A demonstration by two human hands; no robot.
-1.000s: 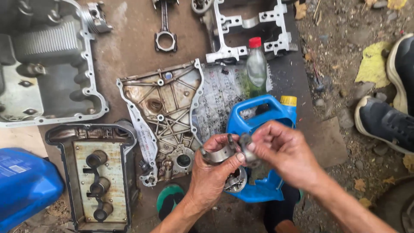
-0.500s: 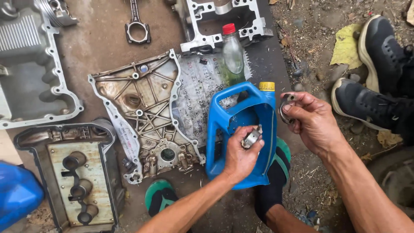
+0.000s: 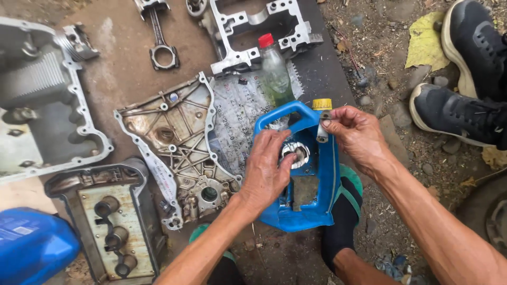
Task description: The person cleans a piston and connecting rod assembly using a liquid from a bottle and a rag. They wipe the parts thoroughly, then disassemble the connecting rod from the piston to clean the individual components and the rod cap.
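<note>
Blue jug (image 3: 317, 174) edges bound both hands' (image 3: 266, 169) crowded room.

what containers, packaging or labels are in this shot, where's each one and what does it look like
Blue jug: on the ground under both hands, side cut open, yellow cap at its top.
Clear bottle: lying just above the jug, red cap, greenish liquid inside.
Printed sheet: flat under the jug and bottle, grey-white with small print.
Second blue container: bottom left corner, rounded, with a pale label.
</note>
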